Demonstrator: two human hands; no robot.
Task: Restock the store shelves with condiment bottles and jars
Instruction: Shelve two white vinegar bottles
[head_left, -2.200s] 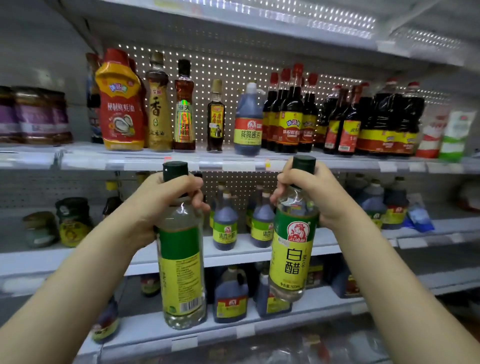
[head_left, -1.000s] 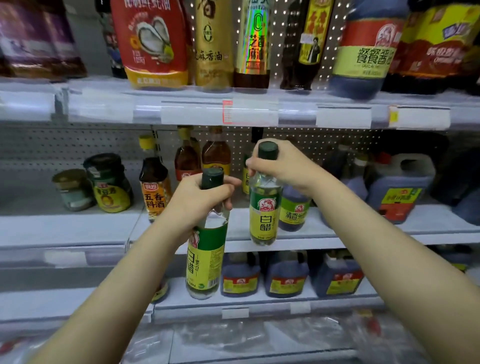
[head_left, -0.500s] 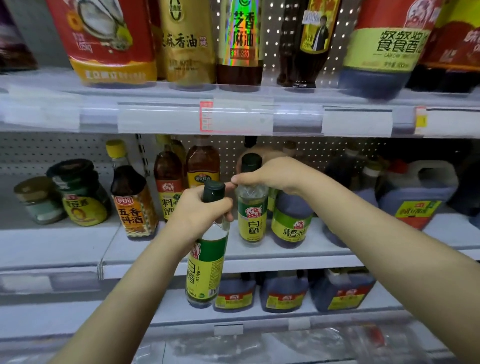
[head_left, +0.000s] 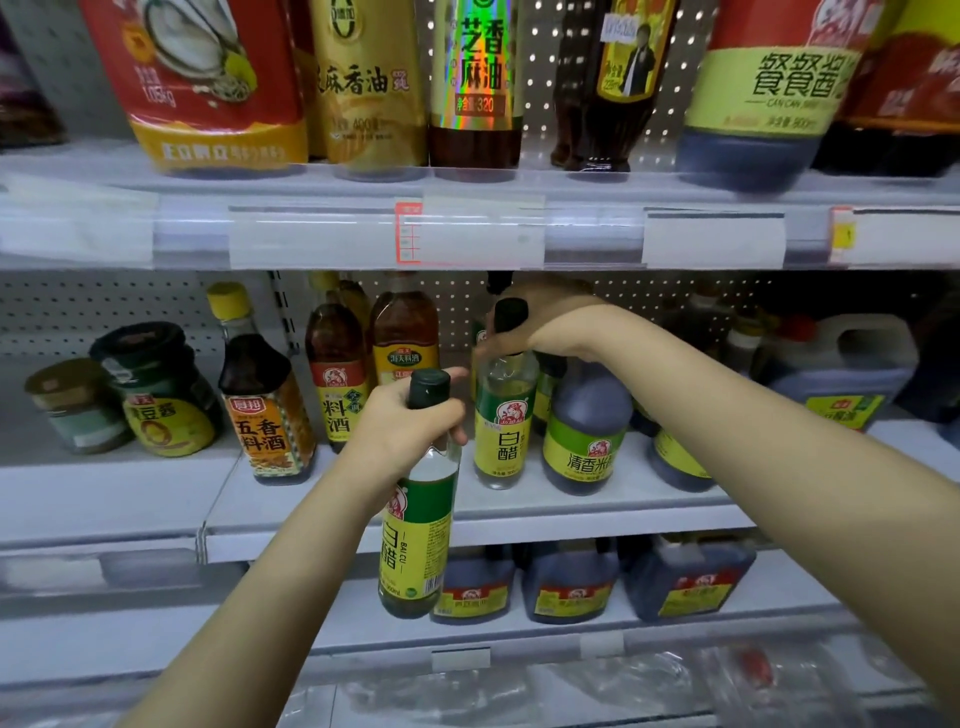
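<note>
Two vinegar bottles are being shelved, one per hand. The right hand (head_left: 543, 325) is setting the right bottle (head_left: 501, 431) upright on the middle shelf (head_left: 613, 514), just left of a dark bottle (head_left: 584, 431) and right of the wine bottles (head_left: 337, 384). Its base seems to be touching the board, whereas a second ago it was hanging out in front of the shelf. The fingers are still curling round its cap and neck, not yet letting go. The left hand (head_left: 408, 434) is still gripping the left bottle (head_left: 415, 545) by the neck. That bottle is hanging slightly tilted in front of the shelf lip, much as before. So one bottle is nearly placed and the other is waiting its turn. The view is also sitting closer to the shelves than earlier.
</note>
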